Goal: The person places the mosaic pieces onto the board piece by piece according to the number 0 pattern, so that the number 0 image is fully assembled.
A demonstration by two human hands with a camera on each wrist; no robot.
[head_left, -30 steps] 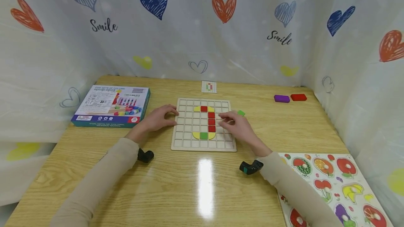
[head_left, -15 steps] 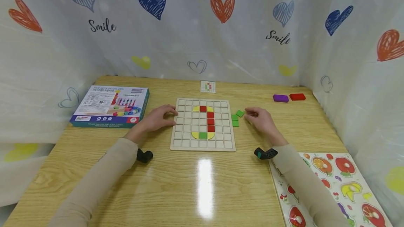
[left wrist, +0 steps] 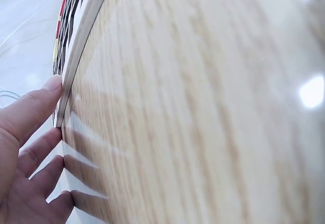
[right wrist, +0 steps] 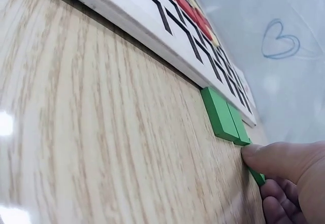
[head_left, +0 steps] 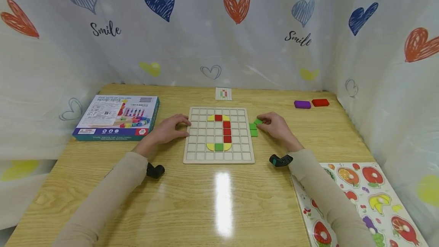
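Note:
A square wooden grid board (head_left: 219, 161) lies mid-table. Set in it are red tiles (head_left: 227, 131), a green tile (head_left: 218, 147) and yellow rounded corner pieces (head_left: 210, 147). My left hand (head_left: 168, 129) rests with fingertips and thumb against the board's left edge; its thumb (left wrist: 40, 99) touches the rim in the left wrist view. At the board's right side my right hand (head_left: 277, 127) pinches a loose green tile (head_left: 258, 121) between thumb and fingers. Two more green tiles (right wrist: 219, 115) lie side by side against the board's edge in the right wrist view.
A small pattern card (head_left: 223, 93) lies behind the board. Purple (head_left: 302, 104) and red (head_left: 320, 103) blocks sit at the back right. On the left is a boxed toy set (head_left: 116, 117). A fruit puzzle board (head_left: 380, 186) lies front right, partly under the right forearm.
The right hand moved right from over the board to beyond the loose green tiles, then came back left and took hold of the farthest one. The left hand stays at the board's edge.

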